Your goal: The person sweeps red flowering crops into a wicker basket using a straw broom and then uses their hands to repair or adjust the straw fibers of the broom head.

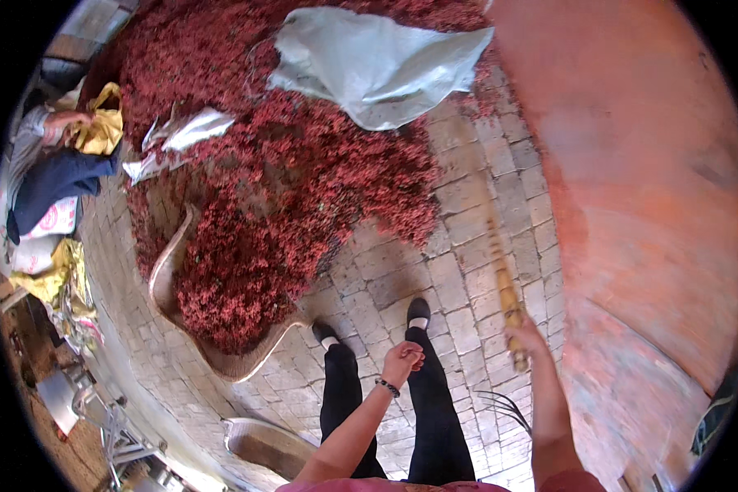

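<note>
Head view: I see the right hand point(528, 337) clamped round a segmented yellow stick point(505, 287), which slants forward over the brick floor point(459, 295), its far end blurred. The left hand point(403, 362), fingers curled together, hangs before the dark trousers point(437, 402). Red clusters point(250, 254) lie heaped ahead.

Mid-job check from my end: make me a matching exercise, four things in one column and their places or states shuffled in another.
1. Stick
2. Left hand
3. Pale sheet
4. Large basket

A. Lies over red clusters, far from the feet
B. Heaped with red clusters
C. Gripped in the right hand
D. Curled, bracelet at its wrist

Pairs: 1-C, 2-D, 3-A, 4-B
</note>
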A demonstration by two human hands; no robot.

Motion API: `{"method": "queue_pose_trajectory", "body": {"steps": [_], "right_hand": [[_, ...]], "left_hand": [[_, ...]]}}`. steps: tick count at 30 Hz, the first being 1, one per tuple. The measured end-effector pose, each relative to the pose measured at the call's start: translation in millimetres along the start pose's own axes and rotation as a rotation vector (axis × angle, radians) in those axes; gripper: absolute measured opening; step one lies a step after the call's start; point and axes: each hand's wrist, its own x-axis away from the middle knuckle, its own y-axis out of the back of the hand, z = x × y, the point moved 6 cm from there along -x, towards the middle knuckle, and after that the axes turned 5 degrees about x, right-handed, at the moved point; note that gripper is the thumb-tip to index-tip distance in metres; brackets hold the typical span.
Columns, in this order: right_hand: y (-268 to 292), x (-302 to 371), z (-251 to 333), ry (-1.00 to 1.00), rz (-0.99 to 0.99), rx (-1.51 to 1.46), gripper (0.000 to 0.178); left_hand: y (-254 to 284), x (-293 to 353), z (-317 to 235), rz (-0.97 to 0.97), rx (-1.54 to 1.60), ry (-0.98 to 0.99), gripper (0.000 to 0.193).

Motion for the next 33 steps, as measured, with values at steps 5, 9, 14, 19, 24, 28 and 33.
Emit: {"method": "queue_pose_trajectory", "body": {"steps": [5, 9, 14, 19, 24, 28, 33], "right_hand": [[-26, -123, -2, 0.176, 0.102, 0.537, 0.014], [-125, -133, 33, 0.225, 0.055, 0.577, 0.018], [-220, -64, 127, 0.043, 0.171, 0.679, 0.026], [-262, -40, 161, 0.085, 0.266, 0.8, 0.038], [-269, -58, 164, 0.251, 0.152, 1.136, 0.05], [-316, -22, 192, 0.222, 0.238, 1.099, 0.059], [-337, -3, 181, 0.297, 0.321, 1.141, 0.067]], "left_hand": [[50, -1, 28, -0.022, 0.005, -0.001, 0.011], [104, 7, 33, -0.107, 0.095, -0.012, 0.012], [140, -8, 32, -0.085, 0.175, -0.028, 0.013], [121, -58, -18, 0.021, 0.355, -0.073, 0.01], [119, -98, -81, 0.014, 0.458, -0.157, 0.023], [135, -96, -84, -0.096, 0.451, -0.113, 0.028], [131, -78, -78, -0.165, 0.571, -0.014, 0.031]]}}
